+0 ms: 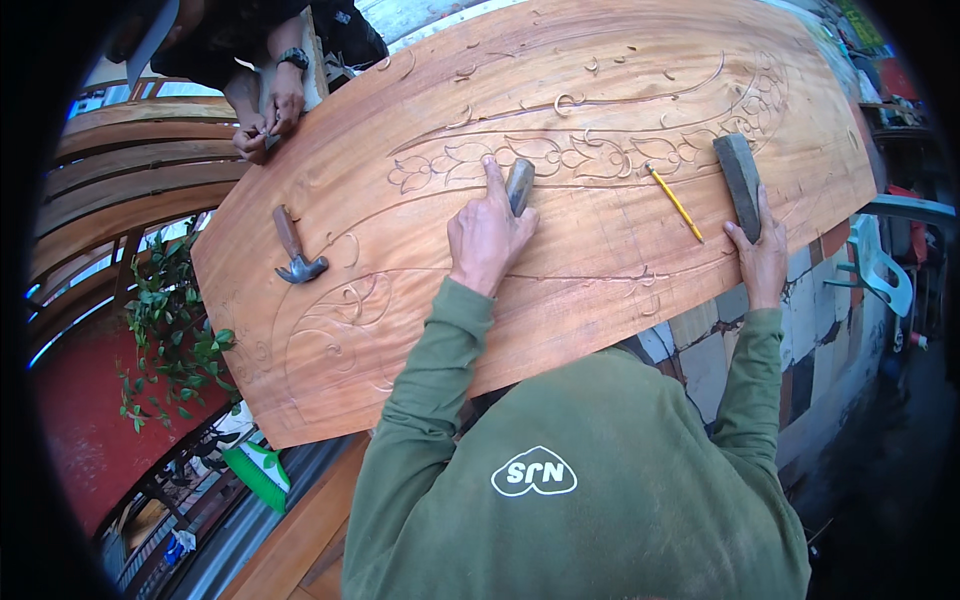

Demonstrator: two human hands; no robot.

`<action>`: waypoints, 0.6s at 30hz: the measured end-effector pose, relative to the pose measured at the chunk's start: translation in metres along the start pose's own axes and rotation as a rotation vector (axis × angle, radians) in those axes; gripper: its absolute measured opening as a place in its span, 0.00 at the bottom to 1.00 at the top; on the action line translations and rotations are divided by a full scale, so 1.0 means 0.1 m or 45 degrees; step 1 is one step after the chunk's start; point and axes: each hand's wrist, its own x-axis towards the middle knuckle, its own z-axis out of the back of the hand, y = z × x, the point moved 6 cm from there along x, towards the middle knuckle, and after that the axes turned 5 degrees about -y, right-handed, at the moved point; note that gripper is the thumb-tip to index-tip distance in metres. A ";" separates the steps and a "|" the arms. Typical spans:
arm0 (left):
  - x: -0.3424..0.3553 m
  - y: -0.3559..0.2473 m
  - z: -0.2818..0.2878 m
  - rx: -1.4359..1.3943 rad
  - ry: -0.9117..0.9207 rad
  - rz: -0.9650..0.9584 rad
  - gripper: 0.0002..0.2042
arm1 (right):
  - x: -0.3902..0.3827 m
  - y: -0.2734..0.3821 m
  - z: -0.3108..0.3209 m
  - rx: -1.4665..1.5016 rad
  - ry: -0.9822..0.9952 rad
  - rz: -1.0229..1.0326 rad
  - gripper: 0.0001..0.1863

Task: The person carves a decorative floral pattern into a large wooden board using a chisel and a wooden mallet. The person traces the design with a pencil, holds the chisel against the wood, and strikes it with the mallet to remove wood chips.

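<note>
The carved panel [570,305] spans the work area, a pencil [675,203] lying on it between the hands. The left hand [487,232], index finger extended, others curled, grips a short tool [519,184] mid-panel; the right hand [764,258] pinches a grey block [737,178] between thumb and fingers, toward the panel's right end.

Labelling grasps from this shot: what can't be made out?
All head view:
- Tool: lower end, hidden by the left hand.
- Block: near end, hidden by the right hand.
- Co-worker's hands: anything between the fingertips is too small to tell.
- Underside of the board: hidden by its own top.
</note>
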 end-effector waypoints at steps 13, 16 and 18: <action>-0.08 -0.08 0.10 0.050 0.022 -0.042 0.40 | -0.16 0.02 -0.12 -0.188 -0.103 0.167 0.43; -0.07 -0.16 0.05 0.031 -0.044 0.025 0.36 | -0.18 -0.01 -0.10 -0.149 -0.128 0.203 0.43; -0.05 -0.16 0.02 0.034 -0.132 0.040 0.32 | -0.19 0.00 -0.08 -0.123 -0.142 0.212 0.43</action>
